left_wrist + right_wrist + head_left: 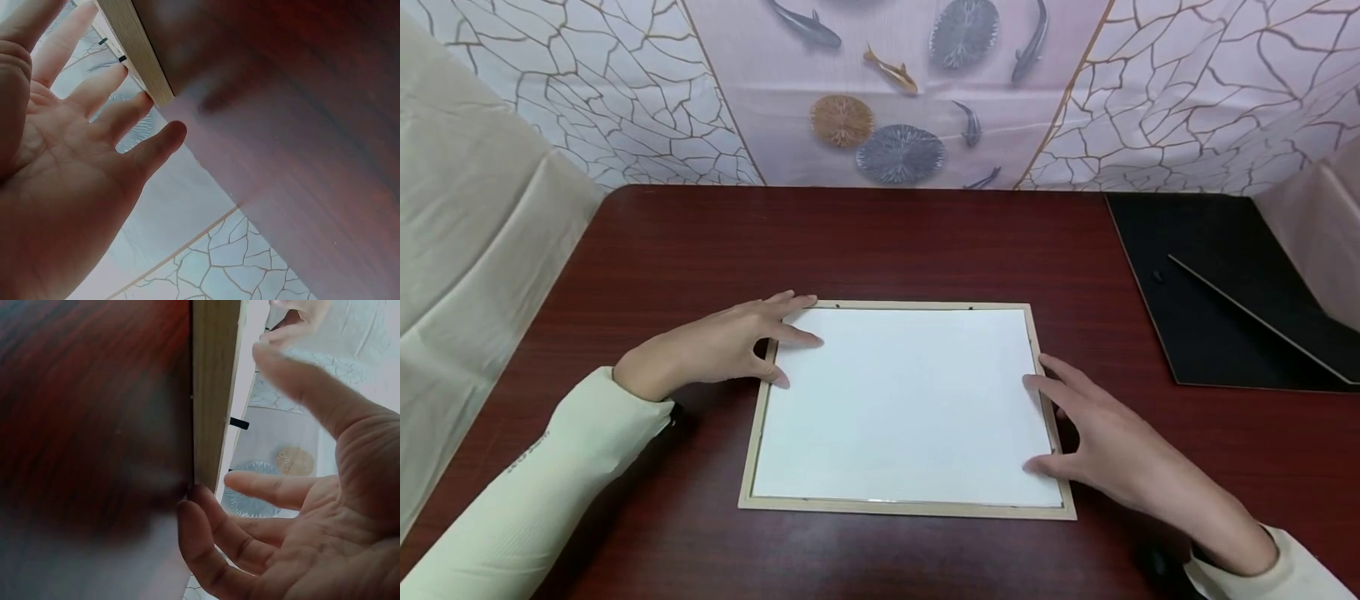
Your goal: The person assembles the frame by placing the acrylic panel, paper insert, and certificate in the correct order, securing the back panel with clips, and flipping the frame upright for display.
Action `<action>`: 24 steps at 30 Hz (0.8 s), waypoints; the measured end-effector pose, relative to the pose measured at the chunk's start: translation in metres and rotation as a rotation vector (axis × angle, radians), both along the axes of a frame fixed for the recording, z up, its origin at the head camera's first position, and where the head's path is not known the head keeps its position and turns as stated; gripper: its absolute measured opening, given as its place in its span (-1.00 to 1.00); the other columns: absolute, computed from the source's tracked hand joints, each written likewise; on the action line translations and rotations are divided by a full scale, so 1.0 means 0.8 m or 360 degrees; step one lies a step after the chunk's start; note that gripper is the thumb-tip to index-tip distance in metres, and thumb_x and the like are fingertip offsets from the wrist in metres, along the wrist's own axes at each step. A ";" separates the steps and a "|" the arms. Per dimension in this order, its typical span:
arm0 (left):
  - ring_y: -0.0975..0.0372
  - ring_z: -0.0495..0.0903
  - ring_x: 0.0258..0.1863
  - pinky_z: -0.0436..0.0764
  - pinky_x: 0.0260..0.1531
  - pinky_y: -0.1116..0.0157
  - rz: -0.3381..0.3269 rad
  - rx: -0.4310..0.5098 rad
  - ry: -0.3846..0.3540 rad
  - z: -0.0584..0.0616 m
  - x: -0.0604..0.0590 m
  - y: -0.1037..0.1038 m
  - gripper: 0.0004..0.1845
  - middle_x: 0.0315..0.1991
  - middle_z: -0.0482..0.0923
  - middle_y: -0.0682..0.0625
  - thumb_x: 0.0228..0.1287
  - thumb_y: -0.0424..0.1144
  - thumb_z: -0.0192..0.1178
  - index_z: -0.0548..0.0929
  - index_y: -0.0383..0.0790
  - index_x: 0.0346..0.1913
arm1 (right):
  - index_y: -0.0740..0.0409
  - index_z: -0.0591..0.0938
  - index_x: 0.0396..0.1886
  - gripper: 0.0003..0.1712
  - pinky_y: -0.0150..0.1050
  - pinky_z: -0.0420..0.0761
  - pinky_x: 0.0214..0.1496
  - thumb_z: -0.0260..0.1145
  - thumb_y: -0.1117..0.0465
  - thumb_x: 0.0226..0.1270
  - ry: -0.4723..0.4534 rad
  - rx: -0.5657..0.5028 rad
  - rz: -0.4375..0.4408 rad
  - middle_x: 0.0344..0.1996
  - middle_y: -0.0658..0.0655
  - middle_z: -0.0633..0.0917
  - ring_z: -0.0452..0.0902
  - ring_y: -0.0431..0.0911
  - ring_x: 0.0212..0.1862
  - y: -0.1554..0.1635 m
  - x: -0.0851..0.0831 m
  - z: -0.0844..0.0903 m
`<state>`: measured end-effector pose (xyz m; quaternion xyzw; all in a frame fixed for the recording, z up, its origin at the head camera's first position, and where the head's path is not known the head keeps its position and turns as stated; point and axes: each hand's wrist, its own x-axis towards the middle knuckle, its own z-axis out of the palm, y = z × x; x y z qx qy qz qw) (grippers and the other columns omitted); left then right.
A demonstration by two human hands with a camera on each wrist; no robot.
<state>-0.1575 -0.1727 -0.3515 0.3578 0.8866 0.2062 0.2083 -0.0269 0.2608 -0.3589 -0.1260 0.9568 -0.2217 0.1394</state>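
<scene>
A light wooden picture frame lies flat on the dark red table, with a white sheet filling it. My left hand rests at the frame's far left corner, its straight fingers spread over the rim and the sheet's edge. At the right side, my right hand lies with fingers fanned along the rim and the thumb near the front right corner. In the left wrist view the left hand shows its palm beside the frame's edge. Seen from the right wrist, the right hand touches the frame's edge with its fingertips.
A black board with a thin dark panel on it lies at the table's far right. A patterned cloth backdrop hangs behind the table, and beige fabric drapes along the left side.
</scene>
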 end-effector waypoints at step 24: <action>-0.33 0.07 0.62 0.24 0.44 -0.37 -0.0103 -0.0214 0.0177 0.013 0.027 0.005 0.04 0.67 0.13 -0.19 -0.29 0.00 0.71 0.58 0.06 0.45 | 0.35 0.41 0.53 -0.25 0.40 0.34 0.40 0.39 0.12 0.47 -0.0029 0.0039 0.0127 0.61 0.40 0.25 0.23 0.49 0.48 0.007 -0.085 0.017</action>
